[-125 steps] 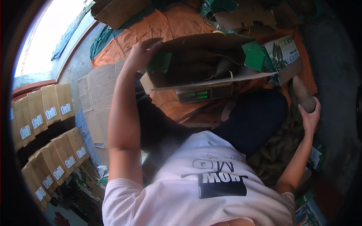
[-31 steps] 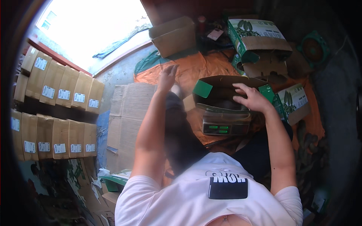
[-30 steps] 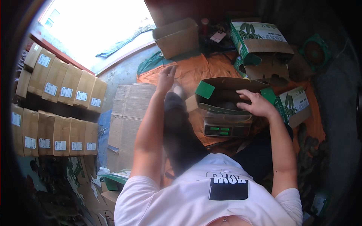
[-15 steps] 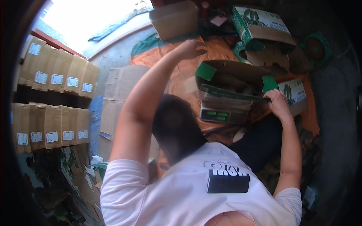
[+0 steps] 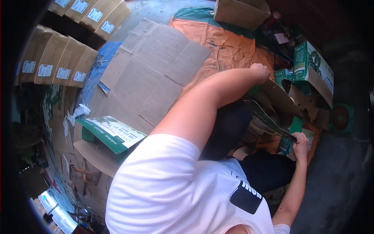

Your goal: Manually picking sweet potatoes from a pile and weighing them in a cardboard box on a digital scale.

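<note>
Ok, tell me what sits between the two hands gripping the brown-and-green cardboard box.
In the head view, only the box's brown cardboard flap spans from the left hand to the right hand.

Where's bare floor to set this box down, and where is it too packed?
Free: the flattened brown cardboard sheet, between the stacked brown cartons and the orange tarp. The tarp's upper part also lies bare. Crowded: to the right, where the left hand and right hand grip the open green-and-brown cardboard box, green cartons close beside.
</note>
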Motion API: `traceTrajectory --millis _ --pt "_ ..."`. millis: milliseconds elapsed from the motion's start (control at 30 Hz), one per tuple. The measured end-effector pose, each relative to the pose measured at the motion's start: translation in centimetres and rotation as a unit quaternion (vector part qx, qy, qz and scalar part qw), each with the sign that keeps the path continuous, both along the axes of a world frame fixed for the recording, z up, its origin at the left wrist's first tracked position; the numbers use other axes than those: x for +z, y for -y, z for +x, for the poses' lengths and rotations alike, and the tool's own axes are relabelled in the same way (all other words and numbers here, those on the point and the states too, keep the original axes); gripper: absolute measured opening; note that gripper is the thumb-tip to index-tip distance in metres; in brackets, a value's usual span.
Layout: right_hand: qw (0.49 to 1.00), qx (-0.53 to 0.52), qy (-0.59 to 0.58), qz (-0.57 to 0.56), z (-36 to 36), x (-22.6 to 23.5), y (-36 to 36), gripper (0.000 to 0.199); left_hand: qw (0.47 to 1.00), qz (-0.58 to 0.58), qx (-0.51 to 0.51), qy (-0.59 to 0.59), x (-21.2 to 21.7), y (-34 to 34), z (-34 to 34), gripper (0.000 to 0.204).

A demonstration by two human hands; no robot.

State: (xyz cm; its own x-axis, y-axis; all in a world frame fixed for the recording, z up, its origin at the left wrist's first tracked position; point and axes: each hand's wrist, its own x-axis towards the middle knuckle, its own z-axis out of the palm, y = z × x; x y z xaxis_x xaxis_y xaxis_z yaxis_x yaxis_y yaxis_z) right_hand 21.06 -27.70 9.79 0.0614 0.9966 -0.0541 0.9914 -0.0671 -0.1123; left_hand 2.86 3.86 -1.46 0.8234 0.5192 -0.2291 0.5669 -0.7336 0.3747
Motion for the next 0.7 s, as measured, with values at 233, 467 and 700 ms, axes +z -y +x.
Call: traceTrajectory --millis 233,467,700 --pt "0.997 0.059 0.037 0.019 -2.1 3.4 -4.3 0.004 0.997 0.022 0.044 0.063 -0.9 -2.5 -3.8 0.027" --pt "0.968 0.233 0.08 0.04 -10.1 6.2 -14.8 0.005 0.983 0.046 0.177 -0.007 -0.2 -7.6 -19.6 0.026" --pt "0.918 0.377 0.114 0.045 -23.3 2.6 -22.6 0.007 0.939 0.128 0.318 0.015 -1.6 -2.8 -43.0 0.023"
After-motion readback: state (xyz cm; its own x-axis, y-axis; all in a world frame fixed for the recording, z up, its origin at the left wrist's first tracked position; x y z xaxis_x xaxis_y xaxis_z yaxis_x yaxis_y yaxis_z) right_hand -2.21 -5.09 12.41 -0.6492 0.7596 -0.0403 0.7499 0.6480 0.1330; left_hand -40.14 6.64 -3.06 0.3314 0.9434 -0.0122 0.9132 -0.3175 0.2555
